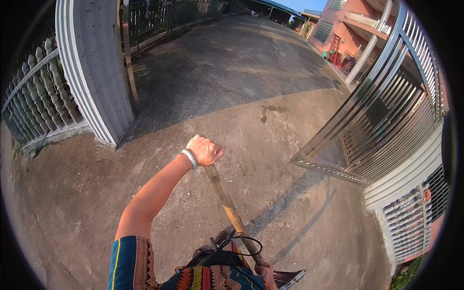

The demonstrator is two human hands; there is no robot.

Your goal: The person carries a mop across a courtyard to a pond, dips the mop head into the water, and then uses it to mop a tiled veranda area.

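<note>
Slantwise, the wooden pole (pixel 233 215) lies below the middle of the view, toward 6 o'clock, its long axis pointing from 11 o'clock down to 5. The left hand (pixel 205 150) is closed around its upper end; the right hand (pixel 264 272), partly cut off, grips lower, between 5 and 6 o'clock, near a dark bristly piece (pixel 286 277) whose link to the pole I cannot tell.
</note>
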